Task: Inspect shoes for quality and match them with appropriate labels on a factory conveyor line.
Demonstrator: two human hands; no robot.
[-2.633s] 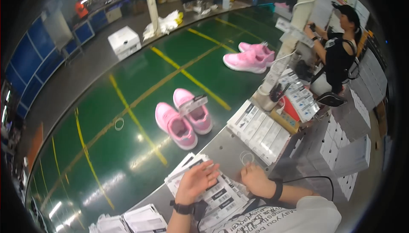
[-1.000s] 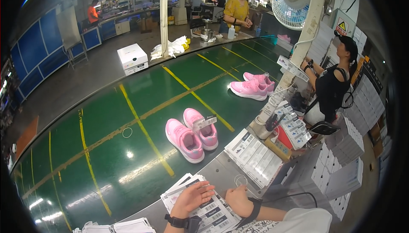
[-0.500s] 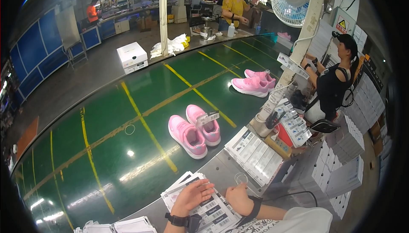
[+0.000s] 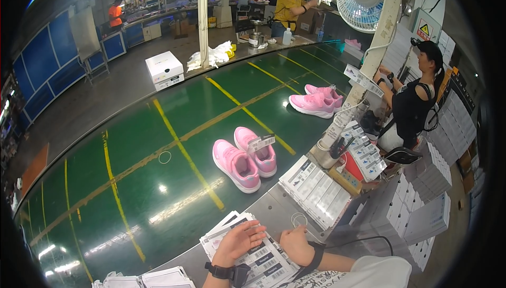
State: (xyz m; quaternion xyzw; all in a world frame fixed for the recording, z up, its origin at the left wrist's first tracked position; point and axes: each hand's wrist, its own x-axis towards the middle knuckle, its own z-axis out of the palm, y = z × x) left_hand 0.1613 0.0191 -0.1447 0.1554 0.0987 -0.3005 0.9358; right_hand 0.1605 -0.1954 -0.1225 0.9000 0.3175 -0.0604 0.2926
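My left hand point(image 4: 240, 241) lies flat, fingers apart, on a fanned pile of white printed label sheets point(image 4: 263, 259) at the metal table's near edge. My right hand point(image 4: 296, 245) rests beside it on the same pile, fingers curled; whether it grips a sheet is hidden. Both wrists wear black bands. On the green conveyor belt point(image 4: 158, 182) just beyond stands a pair of pink sneakers point(image 4: 245, 159) with a white tag across the right one.
A second pink pair point(image 4: 316, 101) lies farther down the belt, a white shoebox point(image 4: 165, 70) beyond its far edge. Rows of label sheets point(image 4: 313, 190) and stacked white boxes point(image 4: 416, 209) sit to my right. A person in black sits there; others work in the distance.
The near pink pair has ridden the belt to the right and away from me. My view has tilted up. Both hands stay on the label pile.
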